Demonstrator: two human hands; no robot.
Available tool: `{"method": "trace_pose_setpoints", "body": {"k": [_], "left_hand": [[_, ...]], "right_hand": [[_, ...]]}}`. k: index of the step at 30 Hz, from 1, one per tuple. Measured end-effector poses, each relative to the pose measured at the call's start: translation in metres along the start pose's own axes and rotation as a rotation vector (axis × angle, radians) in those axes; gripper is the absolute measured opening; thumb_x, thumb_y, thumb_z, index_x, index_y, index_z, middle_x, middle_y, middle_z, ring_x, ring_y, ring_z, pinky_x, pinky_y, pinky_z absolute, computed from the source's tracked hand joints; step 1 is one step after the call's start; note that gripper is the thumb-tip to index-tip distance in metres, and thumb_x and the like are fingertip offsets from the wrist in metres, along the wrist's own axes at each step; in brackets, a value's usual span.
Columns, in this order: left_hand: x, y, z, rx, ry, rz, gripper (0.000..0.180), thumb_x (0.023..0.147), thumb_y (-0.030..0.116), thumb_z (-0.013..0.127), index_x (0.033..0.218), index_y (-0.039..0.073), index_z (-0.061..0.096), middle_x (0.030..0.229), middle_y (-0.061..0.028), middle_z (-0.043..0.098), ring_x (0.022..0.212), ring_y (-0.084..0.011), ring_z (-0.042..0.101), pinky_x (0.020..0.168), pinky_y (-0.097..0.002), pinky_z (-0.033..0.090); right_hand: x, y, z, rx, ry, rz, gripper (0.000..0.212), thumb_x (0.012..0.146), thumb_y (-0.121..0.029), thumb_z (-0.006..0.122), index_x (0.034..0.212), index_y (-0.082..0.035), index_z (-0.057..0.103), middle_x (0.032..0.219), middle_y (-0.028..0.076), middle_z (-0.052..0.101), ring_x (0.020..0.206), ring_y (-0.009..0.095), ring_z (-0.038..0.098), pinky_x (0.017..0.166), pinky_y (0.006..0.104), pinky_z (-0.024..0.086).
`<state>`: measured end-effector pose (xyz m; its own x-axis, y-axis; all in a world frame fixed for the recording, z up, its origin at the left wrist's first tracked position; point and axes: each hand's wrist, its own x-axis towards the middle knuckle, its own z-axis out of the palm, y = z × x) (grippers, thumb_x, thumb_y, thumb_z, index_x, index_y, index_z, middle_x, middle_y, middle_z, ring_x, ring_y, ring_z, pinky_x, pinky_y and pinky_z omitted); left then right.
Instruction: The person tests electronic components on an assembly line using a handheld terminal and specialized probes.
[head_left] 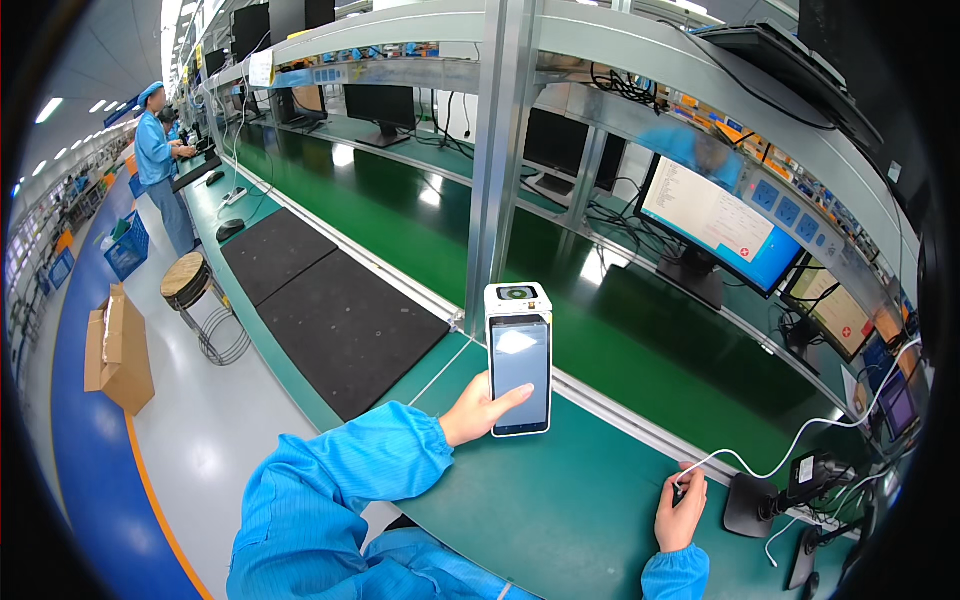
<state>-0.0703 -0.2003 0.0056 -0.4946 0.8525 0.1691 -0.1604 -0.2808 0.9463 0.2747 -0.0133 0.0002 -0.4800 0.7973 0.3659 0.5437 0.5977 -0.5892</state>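
Observation:
My left hand (476, 408) is closed round a white handheld payment terminal (521, 375), held upright above the green bench, with the thumb lying on its lit grey screen. The terminal's top end carries a dark panel with a round mark. At the right, my right hand (680, 512) is closed on the end of a white cable (830, 422), low over the bench mat. A small dark piece shows between its fingers; the plug itself is mostly hidden. The cable loops off toward the far right.
Black mats (350, 320) cover the bench on the left. A black stand (748, 505) with a scanner-like device stands right of my right hand. A metal post (497, 150) rises behind the terminal. Beyond are monitors (725, 215), a stool (186, 280), a cardboard box (122, 350) and another person (155, 150).

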Motion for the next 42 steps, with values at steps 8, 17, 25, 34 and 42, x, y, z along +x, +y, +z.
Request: {"method": "trace_pose_setpoints", "body": {"k": [8, 17, 25, 34, 42], "left_hand": [[0.006, 0.002, 0.0, 0.017, -0.034, 0.034, 0.037, 0.106, 0.019, 0.065, 0.137, -0.001, 0.06, 0.126, -0.0098, 0.071, 0.114, -0.0168, 0.067, 0.101, -0.0344, 0.055], [0.007, 0.001, -0.003, 0.057, -0.029, 0.041, 0.035, 0.106, 0.018, 0.065, 0.135, -0.001, 0.062, 0.126, -0.0099, 0.071, 0.115, -0.0165, 0.067, 0.102, -0.0341, 0.054], [0.006, 0.003, -0.003, 0.068, -0.011, 0.063, 0.035, 0.106, 0.019, 0.065, 0.135, -0.001, 0.062, 0.126, -0.0096, 0.071, 0.115, -0.0166, 0.067, 0.101, -0.0341, 0.054], [0.007, 0.04, -0.005, 0.445, -0.043, 0.017, 0.031, 0.101, 0.019, 0.073, 0.123, -0.002, 0.07, 0.108, -0.0088, 0.077, 0.1, -0.0155, 0.072, 0.091, -0.0323, 0.057], [0.007, 0.056, -0.015, 1.042, 0.073, 0.501, 0.024, 0.089, 0.017, 0.081, 0.108, 0.004, 0.074, 0.086, -0.0153, 0.074, 0.071, -0.0337, 0.07, 0.069, -0.0406, 0.053]], "right_hand": [[0.008, -0.005, 0.002, 0.122, 0.041, -0.018, 0.012, 0.088, 0.003, 0.071, 0.1, 0.0, 0.069, 0.087, 0.009, 0.065, 0.075, 0.021, 0.056, 0.068, 0.0348, 0.047], [0.007, -0.024, -0.001, 0.221, 0.001, -0.164, 0.006, 0.092, 0.001, 0.07, 0.095, -0.001, 0.075, 0.087, 0.011, 0.069, 0.073, 0.02, 0.063, 0.065, 0.0321, 0.049], [0.006, -0.024, -0.004, 0.327, -0.041, -0.21, 0.018, 0.101, -0.007, 0.06, 0.094, 0.001, 0.075, 0.082, 0.012, 0.071, 0.074, 0.023, 0.067, 0.069, 0.0337, 0.051], [0.006, -0.021, -0.003, 0.342, -0.064, -0.262, 0.038, 0.11, -0.02, 0.049, 0.094, 0.004, 0.074, 0.077, 0.012, 0.068, 0.074, 0.021, 0.065, 0.069, 0.0329, 0.05], [0.006, -0.023, -0.004, 0.32, -0.079, -0.255, 0.037, 0.109, -0.018, 0.05, 0.093, 0.005, 0.073, 0.078, 0.012, 0.067, 0.072, 0.021, 0.065, 0.068, 0.0323, 0.049]]}}
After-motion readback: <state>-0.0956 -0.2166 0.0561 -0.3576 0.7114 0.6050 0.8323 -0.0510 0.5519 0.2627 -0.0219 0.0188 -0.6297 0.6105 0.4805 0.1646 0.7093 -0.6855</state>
